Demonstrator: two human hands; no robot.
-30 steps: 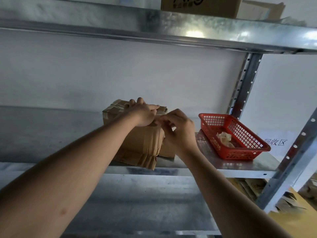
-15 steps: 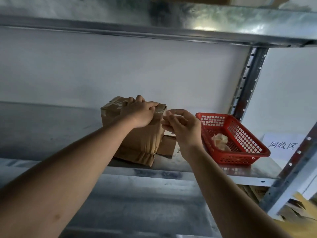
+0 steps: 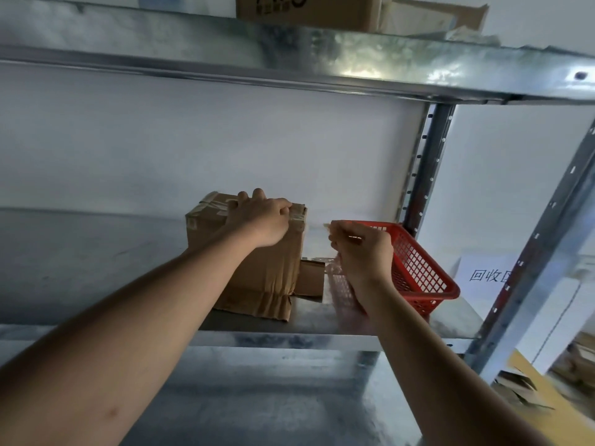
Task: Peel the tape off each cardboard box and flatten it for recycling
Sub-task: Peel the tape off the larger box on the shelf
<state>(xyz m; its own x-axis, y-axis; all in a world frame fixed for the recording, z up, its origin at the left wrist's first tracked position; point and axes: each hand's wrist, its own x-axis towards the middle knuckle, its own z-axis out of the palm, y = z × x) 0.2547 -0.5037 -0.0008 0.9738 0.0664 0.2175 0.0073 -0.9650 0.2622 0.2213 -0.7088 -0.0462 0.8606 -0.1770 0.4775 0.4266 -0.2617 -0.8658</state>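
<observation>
The left hand [image 3: 260, 220] presses down on top of the cardboard box [image 3: 257, 259] on the metal shelf [image 3: 322, 320] while the right hand [image 3: 363, 249] pinches a strip of tape [image 3: 331, 268], which might snap or stick to the fingers if pulled too fast.

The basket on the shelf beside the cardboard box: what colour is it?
Red, a plastic mesh basket, seen clearly in the head view.
</observation>
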